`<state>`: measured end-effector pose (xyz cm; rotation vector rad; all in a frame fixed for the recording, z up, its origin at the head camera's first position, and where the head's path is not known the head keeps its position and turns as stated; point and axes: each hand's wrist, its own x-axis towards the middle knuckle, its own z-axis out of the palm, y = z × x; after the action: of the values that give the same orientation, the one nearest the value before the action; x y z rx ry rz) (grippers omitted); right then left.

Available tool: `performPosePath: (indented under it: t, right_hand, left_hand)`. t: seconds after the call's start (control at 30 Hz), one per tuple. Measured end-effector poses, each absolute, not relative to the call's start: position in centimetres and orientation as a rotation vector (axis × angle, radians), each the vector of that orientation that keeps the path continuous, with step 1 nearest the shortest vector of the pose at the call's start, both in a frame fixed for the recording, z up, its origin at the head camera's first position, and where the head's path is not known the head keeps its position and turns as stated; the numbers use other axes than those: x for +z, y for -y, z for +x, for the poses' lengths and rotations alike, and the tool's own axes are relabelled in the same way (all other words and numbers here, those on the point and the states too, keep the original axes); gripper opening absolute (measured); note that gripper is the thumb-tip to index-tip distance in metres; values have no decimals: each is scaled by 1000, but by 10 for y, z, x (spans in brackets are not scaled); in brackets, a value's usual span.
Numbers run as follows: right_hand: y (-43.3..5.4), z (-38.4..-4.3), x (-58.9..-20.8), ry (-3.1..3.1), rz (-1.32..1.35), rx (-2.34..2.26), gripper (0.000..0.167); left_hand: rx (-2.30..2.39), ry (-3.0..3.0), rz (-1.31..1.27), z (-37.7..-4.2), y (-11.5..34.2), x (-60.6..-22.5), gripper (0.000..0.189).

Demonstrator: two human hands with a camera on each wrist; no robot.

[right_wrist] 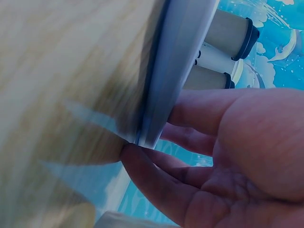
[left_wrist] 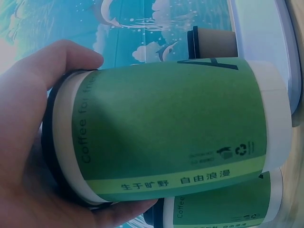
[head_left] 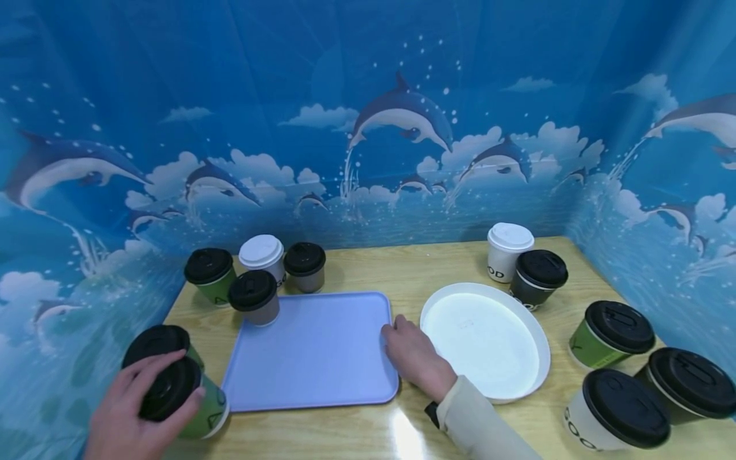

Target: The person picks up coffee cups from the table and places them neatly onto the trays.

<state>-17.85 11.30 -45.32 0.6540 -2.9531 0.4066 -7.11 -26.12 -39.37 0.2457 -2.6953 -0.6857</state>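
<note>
As hands (head_left: pixel 129 406) (head_left: pixel 416 358) grip, green cup (left_wrist: pixel 171 128), lilac tray (head_left: pixel 313 354)

The held cup (left_wrist: pixel 166 128) is green-and-white, the tray (head_left: pixel 313 358) plain lavender.

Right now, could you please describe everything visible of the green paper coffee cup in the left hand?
The green paper coffee cup has a white base band, dark lettering, a paler stripe with Chinese characters, and a black, plastic-looking lid facing up. The left hand grips it around the lid, by the near left corner of the lavender rectangular tray. Whether it touches the wooden table is unclear.
</note>
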Motion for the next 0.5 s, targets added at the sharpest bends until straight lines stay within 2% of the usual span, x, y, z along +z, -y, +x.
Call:
performPosePath:
  t: [0.5]
  right_hand:
    - [-113, -179, -452, 2968, 649, 425, 9]
  left_hand:
    - [-703, 2675, 248, -71, 260, -397, 61]
